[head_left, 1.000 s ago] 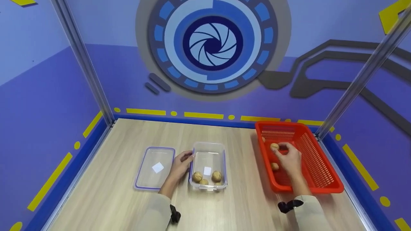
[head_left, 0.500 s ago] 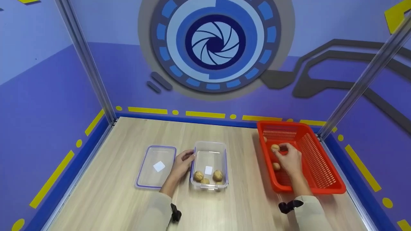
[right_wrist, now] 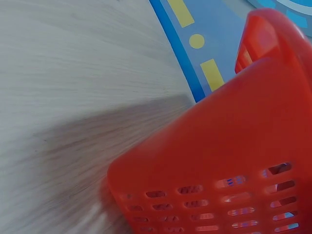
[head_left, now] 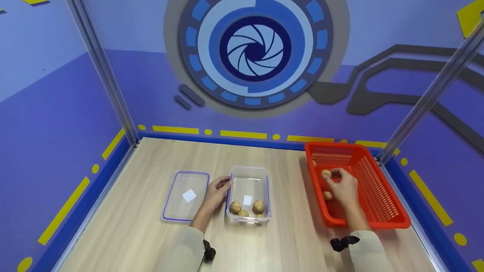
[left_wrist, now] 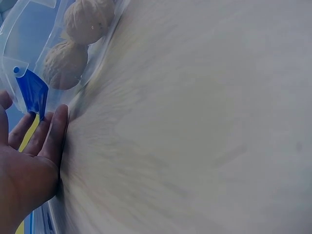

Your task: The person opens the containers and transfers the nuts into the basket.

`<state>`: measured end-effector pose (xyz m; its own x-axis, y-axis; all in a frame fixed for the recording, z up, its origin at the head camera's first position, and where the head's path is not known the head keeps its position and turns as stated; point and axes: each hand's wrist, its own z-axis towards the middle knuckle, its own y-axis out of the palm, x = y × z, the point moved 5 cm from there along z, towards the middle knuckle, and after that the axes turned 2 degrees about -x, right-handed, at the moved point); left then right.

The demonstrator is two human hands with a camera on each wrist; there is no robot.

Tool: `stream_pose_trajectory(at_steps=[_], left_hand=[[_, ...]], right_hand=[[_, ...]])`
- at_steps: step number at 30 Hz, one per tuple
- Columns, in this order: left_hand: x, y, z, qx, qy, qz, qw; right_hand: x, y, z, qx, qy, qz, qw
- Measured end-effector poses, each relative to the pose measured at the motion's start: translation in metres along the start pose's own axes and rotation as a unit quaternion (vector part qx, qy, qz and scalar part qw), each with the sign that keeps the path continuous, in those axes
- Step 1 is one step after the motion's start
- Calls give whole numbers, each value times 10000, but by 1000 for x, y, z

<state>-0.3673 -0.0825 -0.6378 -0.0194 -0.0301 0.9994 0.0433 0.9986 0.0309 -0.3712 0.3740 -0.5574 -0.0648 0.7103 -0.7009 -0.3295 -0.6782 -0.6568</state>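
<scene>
My left hand (head_left: pixel 216 194) rests against the left side of a clear plastic food container (head_left: pixel 247 184). In the left wrist view its fingers (left_wrist: pixel 53 134) reach out, fairly straight, to a blue latch (left_wrist: pixel 33 92) on the container. Several walnuts (head_left: pixel 258 206) lie at the container's near end. Over the red basket (head_left: pixel 393 223), my right hand (head_left: pixel 346 190) pinches a walnut (head_left: pixel 326 173) between thumb and fingers. Another walnut (head_left: pixel 327 195) lies below it in the basket, and one more (head_left: pixel 314 163) shows partly by the left wall. The right wrist view catches only the basket's outside (right_wrist: pixel 209 141).
A clear lid (head_left: pixel 180 206) with a purple-blue edge lies flat, left of the left hand. Bare wooden tabletop (head_left: pixel 287 185) runs between container and basket. Printed panels (head_left: pixel 249 121) and metal posts (head_left: pixel 109 83) enclose the table at back and sides.
The head view has shifted slightly, so everything sits a little further right. Both hands keep their places, and the right hand still pinches the walnut.
</scene>
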Motion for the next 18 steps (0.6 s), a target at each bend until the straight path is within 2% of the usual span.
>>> stream_pose_trajectory(at_steps=[5, 18], left_hand=[[-10, -1, 6, 33, 34, 19, 10000], [-9, -1, 8, 32, 256, 96, 9996]], right_hand=[[1, 0, 1, -54, 43, 3, 10000], [4, -1, 2, -46, -103, 10, 9999]])
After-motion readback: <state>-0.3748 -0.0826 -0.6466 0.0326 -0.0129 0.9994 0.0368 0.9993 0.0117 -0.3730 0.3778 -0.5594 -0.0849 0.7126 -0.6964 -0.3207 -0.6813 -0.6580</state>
